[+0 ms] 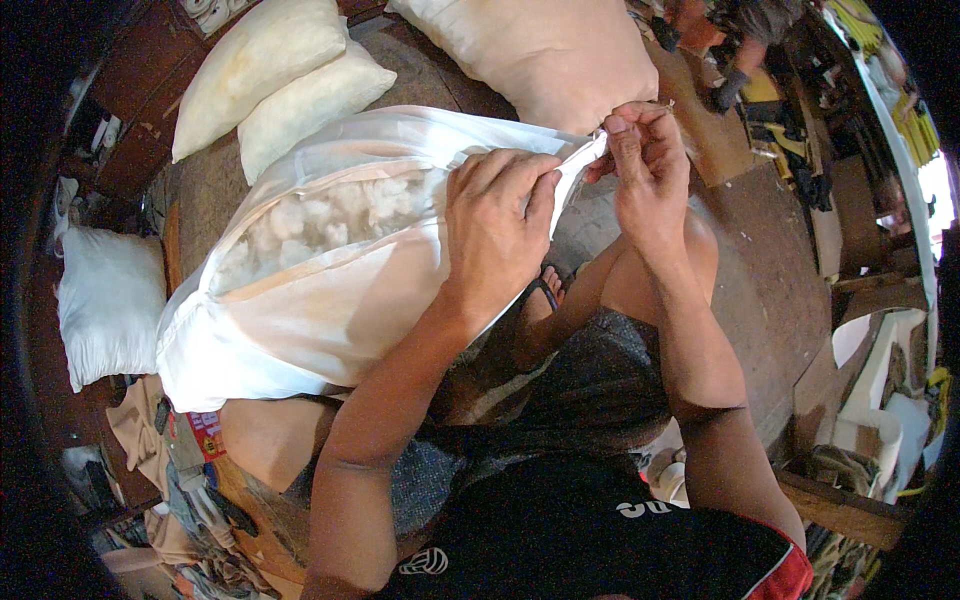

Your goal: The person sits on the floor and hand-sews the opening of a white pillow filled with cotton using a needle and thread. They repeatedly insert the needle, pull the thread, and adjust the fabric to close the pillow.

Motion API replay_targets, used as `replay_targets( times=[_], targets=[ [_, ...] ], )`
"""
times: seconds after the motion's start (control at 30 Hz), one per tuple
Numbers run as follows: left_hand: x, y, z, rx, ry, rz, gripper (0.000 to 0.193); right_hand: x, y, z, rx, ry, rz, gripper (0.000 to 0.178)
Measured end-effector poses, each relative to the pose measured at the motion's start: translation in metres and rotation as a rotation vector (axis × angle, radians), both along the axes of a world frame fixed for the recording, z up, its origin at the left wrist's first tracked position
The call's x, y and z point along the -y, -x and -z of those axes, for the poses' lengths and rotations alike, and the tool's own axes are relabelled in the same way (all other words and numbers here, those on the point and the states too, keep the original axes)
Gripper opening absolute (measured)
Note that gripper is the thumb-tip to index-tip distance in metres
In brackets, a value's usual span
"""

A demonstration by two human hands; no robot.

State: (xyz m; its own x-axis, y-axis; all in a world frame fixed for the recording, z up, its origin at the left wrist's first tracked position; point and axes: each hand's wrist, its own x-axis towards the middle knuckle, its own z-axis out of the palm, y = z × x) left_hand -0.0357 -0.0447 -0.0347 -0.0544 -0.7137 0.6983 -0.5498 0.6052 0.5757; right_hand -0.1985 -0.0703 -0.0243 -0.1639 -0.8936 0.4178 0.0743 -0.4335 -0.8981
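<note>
On wooden floor (pixel 760 290) | finished pillows (pixel 300 70) around | cluttered workshop edges

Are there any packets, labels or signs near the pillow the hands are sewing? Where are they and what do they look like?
Flat packet: lower left, just under the corner of the white pillow that the left hand presses and the right hand pinches; red and white with some blue, partly hidden.
Shirt emblem: bottom middle, a small round white mark on black cloth.
No signs or screens show.
</note>
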Motion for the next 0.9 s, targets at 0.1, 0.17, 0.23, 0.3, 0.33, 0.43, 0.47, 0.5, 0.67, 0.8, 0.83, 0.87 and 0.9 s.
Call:
replay_targets(
  times=[0.1, 0.17, 0.23, 0.3, 0.33, 0.43, 0.47, 0.5, 0.67, 0.8, 0.83, 0.87, 0.9],
  targets=[
    [0.000, 0.000, 0.001, -0.025, 0.007, -0.005, 0.012, -0.002, -0.002, -0.002, 0.000, -0.033, 0.019, 0.011],
    [0.000, -0.002, 0.001, -0.019, 0.010, -0.027, 0.012, -0.003, -0.001, -0.005, 0.000, -0.050, 0.052, 0.011],
    [0.001, -0.005, 0.002, -0.016, 0.022, -0.030, 0.012, -0.006, 0.009, -0.007, -0.006, -0.057, 0.101, 0.010],
    [0.002, -0.006, 0.002, -0.015, 0.026, -0.028, 0.013, -0.009, 0.016, -0.007, 0.057, -0.037, 0.015, 0.010],
    [0.002, -0.007, 0.001, -0.013, 0.024, -0.027, 0.013, -0.011, 0.018, -0.007, 0.088, -0.027, -0.029, 0.009],
    [0.002, -0.008, 0.005, -0.020, 0.009, -0.028, 0.012, -0.027, 0.012, -0.014, 0.136, -0.076, -0.154, 0.010],
    [0.001, -0.007, 0.005, -0.025, 0.004, -0.026, 0.012, -0.033, 0.011, -0.016, 0.147, -0.097, -0.183, 0.010],
    [0.001, -0.007, 0.005, -0.011, 0.014, -0.018, 0.013, -0.035, 0.010, -0.016, 0.142, -0.090, -0.185, 0.010],
    [-0.002, -0.009, 0.002, 0.092, 0.036, 0.001, 0.018, -0.037, 0.014, -0.010, 0.068, -0.026, -0.153, 0.013],
    [-0.003, -0.007, 0.004, 0.130, 0.077, -0.015, 0.018, -0.036, 0.012, -0.011, 0.046, -0.010, -0.101, 0.015],
    [-0.005, -0.007, 0.003, 0.140, 0.076, -0.024, 0.017, -0.037, 0.012, -0.011, 0.033, -0.015, -0.094, 0.015],
    [-0.006, -0.007, 0.000, 0.149, 0.076, -0.035, 0.015, -0.038, 0.012, -0.013, 0.019, -0.020, -0.091, 0.014],
    [-0.007, -0.007, 0.000, 0.161, 0.081, -0.032, 0.015, -0.039, 0.011, -0.015, 0.039, -0.025, -0.101, 0.014]
  ],
)
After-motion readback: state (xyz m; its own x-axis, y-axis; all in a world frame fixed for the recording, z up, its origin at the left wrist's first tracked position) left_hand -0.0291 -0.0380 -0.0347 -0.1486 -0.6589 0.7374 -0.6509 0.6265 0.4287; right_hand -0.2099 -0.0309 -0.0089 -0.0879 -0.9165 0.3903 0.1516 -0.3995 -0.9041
